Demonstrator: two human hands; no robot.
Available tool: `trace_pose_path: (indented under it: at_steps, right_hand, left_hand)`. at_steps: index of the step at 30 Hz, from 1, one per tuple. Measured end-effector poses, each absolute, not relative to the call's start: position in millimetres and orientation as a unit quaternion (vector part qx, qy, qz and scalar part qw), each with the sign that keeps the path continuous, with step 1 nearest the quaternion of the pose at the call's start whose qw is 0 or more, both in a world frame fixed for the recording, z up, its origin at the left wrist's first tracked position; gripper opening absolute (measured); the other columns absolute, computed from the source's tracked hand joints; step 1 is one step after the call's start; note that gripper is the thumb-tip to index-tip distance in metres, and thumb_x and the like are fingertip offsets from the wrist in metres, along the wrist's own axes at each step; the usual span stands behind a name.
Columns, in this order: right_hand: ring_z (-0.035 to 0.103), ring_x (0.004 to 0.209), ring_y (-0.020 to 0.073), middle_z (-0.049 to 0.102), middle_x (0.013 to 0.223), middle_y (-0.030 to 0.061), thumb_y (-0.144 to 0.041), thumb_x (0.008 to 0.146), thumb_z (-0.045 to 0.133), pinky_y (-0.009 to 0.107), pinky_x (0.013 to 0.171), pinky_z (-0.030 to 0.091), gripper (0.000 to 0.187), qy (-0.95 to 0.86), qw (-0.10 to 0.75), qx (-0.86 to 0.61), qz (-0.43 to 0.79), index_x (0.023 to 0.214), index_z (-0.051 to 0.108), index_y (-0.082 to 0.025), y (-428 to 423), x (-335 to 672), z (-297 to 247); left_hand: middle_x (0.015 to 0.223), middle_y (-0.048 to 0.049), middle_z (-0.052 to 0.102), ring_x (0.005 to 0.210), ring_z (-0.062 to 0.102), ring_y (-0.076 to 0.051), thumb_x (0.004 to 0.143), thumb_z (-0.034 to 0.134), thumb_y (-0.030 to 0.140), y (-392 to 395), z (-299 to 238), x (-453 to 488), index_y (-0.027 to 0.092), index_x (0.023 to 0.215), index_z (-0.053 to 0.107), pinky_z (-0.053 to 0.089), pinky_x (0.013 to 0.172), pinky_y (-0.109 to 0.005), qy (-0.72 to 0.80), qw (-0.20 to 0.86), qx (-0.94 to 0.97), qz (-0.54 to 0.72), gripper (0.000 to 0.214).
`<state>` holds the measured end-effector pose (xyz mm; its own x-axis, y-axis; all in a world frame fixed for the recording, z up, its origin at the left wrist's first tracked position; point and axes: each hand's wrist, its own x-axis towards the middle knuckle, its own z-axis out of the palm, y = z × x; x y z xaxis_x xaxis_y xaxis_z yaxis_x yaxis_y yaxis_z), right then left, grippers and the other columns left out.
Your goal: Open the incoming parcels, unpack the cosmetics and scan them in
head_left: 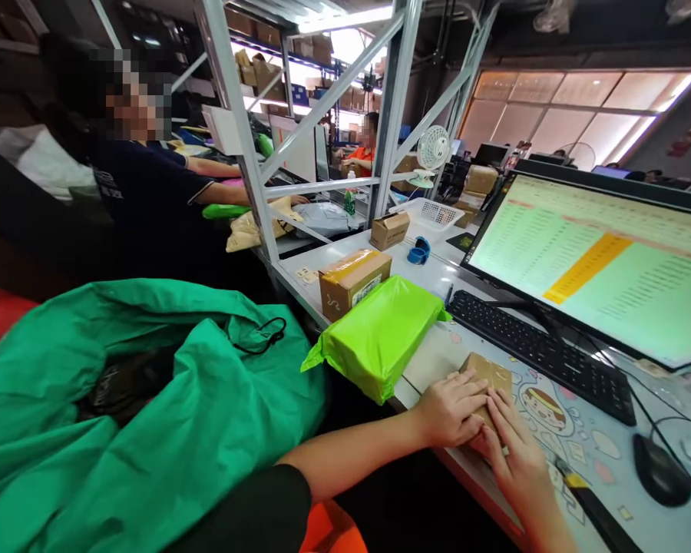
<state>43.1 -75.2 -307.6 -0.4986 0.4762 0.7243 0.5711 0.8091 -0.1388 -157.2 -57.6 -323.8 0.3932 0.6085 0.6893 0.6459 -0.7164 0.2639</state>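
A small brown cardboard box (pixel 489 372) lies at the front edge of the desk, partly covered by both hands. My left hand (pixel 450 408) rests across its left side and top, with the fingers bent over it. From the near right, my right hand (pixel 510 434) presses on the same box, its fingertips meeting those of the left. The near face of the box is hidden beneath my palms. To the right of my right hand lies a cutter knife (pixel 596 511) with a black and yellow handle. Left of the box is a bright green plastic parcel (pixel 385 330), overhanging the desk edge.
Behind the parcel stand a taped carton (pixel 354 284) and a smaller carton (pixel 390 230). A keyboard (pixel 538 353), monitor (pixel 599 261) and mouse (pixel 662 470) occupy the right. A large green sack (pixel 253 384) gapes at left. Past the metal frame (pixel 242 130) is a co-worker (pixel 143 177).
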Motion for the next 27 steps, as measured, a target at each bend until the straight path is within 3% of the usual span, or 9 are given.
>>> trace_pose_path:
  at_steps: [6,9,12,20,27]
  right_hand:
    - [0.066,0.141,0.0313,0.07,0.147,0.0146,-0.014,0.109,0.057,0.049,0.113,0.06,0.041,-0.8,0.485,-0.339,-0.098,0.149,0.066,-0.017,-84.9,29.5,-307.5]
    - [0.076,0.125,0.0299,0.078,0.132,0.0154,-0.012,0.109,0.056,0.044,0.103,0.064,0.03,-0.759,0.513,-0.379,-0.133,0.133,0.074,-0.013,-85.5,18.3,-301.7]
    - [0.079,0.118,0.0296,0.081,0.122,0.015,-0.011,0.107,0.057,0.042,0.101,0.064,0.022,-0.727,0.539,-0.394,-0.161,0.119,0.076,-0.012,-84.6,6.6,-297.0]
    - [0.08,0.111,0.0272,0.083,0.105,0.0114,-0.01,0.106,0.057,0.041,0.097,0.063,0.019,-0.641,0.623,-0.427,-0.133,0.103,0.075,-0.016,-97.0,-6.4,-301.7]
    - [0.08,0.109,0.024,0.082,0.101,0.0077,-0.017,0.11,0.052,0.038,0.097,0.062,0.025,-0.599,0.645,-0.469,-0.077,0.102,0.076,-0.018,-108.6,-2.0,-297.4]
  left_hand:
    - [0.133,-0.014,0.078,0.148,0.058,-0.034,0.105,0.049,0.028,-59.0,-322.2,-134.7,0.012,0.125,0.074,0.058,0.117,-0.05,-0.345,0.032,-0.773,-0.532,0.036]
    - [0.122,-0.0154,0.081,0.128,0.074,-0.028,0.107,0.044,0.024,-59.9,-310.6,-127.6,0.011,0.119,0.073,0.052,0.123,-0.053,-0.319,-0.005,-0.744,-0.588,0.034]
    - [0.116,-0.0145,0.082,0.114,0.08,-0.025,0.11,0.042,0.024,-63.8,-299.1,-122.0,0.013,0.116,0.073,0.051,0.125,-0.055,-0.307,-0.056,-0.7,-0.642,0.034]
    - [0.107,-0.0107,0.084,0.107,0.081,-0.024,0.113,0.044,0.029,-79.0,-296.9,-107.8,0.017,0.107,0.077,0.054,0.122,-0.056,-0.291,-0.142,-0.623,-0.712,0.036]
    - [0.116,-0.0123,0.083,0.124,0.076,-0.028,0.114,0.042,0.034,-93.9,-301.0,-100.0,0.019,0.109,0.078,0.055,0.12,-0.055,-0.315,-0.228,-0.607,-0.693,0.04]
